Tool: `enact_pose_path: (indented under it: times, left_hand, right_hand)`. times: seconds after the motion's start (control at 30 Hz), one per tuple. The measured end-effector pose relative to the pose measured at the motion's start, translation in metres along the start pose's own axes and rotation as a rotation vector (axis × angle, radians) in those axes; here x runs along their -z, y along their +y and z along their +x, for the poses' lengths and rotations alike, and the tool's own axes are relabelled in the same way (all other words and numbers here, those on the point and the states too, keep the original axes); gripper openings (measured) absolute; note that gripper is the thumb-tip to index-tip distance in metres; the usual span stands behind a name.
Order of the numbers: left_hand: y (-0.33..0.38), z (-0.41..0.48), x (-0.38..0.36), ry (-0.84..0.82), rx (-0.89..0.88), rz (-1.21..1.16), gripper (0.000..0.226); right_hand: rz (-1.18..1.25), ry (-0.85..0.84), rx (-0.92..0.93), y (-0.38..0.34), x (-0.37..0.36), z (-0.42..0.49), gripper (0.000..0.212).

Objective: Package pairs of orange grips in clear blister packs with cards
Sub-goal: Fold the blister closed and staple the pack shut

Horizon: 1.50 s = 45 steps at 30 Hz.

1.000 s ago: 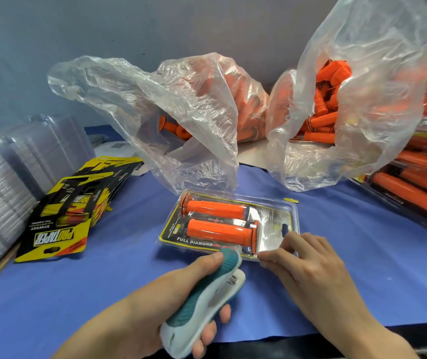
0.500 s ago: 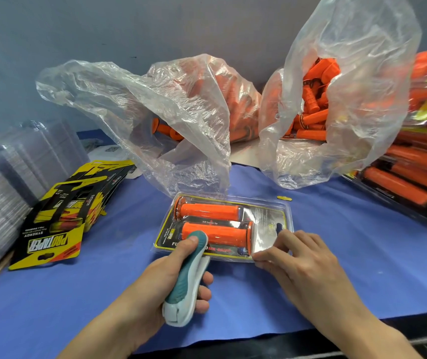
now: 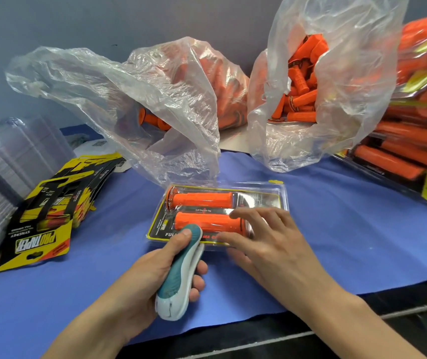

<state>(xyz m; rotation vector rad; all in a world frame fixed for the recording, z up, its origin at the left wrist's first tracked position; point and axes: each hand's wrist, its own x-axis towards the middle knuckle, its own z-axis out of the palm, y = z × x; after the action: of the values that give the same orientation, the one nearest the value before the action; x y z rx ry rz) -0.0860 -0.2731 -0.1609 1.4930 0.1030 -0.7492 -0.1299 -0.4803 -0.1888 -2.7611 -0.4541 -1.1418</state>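
Lying flat on the blue worktop (image 3: 349, 242), the blister pack (image 3: 274, 200) sits just beyond both hands, its long side across the view. Two orange grips (image 3: 202, 200) lie side by side inside it, one behind the other, over a black-and-yellow card (image 3: 160, 226).

The left grip (image 3: 155, 275) is clenched round a teal-and-white stapler (image 3: 178, 278), thumb laid along the top near its nose. The nose reaches over the pack's near edge, left of the middle, just in front of the nearer orange grip.

The right grip (image 3: 272, 244) is released, fingers spread and fairly straight, resting on the near right part of the pack. Its fingertips cover the right end of the nearer orange grip. It is slightly blurred. The two hands are just beside each other at the pack's near edge.

Behind the pack stand two clear bags (image 3: 129, 99) holding loose orange grips; the left bag's plastic hangs down to the pack's far edge. A fanned card stack (image 3: 44, 239) lies to the left, well apart from the pack. Beyond it, at the far left, are clear empty shells (image 3: 13, 156). Filled packs (image 3: 414, 151) are heaped at the right edge.
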Motion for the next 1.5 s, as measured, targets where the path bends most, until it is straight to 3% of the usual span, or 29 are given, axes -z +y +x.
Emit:
enact_pose_path:
  times: [0.07, 0.37, 0.9, 1.07, 1.3, 1.5]
  left_hand:
    - [0.001, 0.000, 0.001, -0.013, -0.003, -0.008, 0.057]
    - [0.005, -0.002, 0.002, -0.106, 0.002, -0.096, 0.049]
    - [0.001, 0.001, -0.001, -0.062, -0.032, -0.055, 0.052]
    - [-0.002, -0.001, -0.011, -0.067, -0.074, -0.024, 0.048]
    - [-0.003, 0.001, -0.011, -0.045, -0.043, -0.063, 0.045]
    - [-0.003, 0.001, -0.009, -0.099, -0.050, -0.091, 0.048]
  right_hand:
    - [-0.022, -0.015, 0.021, -0.001, -0.003, 0.005, 0.010]
    - [-0.051, -0.014, 0.100, 0.004, -0.010, 0.004, 0.015]
    - [-0.062, -0.006, 0.059, -0.003, -0.008, 0.004, 0.011]
    - [-0.063, -0.066, 0.047, -0.027, -0.017, 0.011, 0.039]
    - [0.002, -0.140, 0.113, -0.025, -0.022, 0.022, 0.023]
    - [0.029, -0.141, 0.096, -0.024, -0.027, 0.019, 0.028]
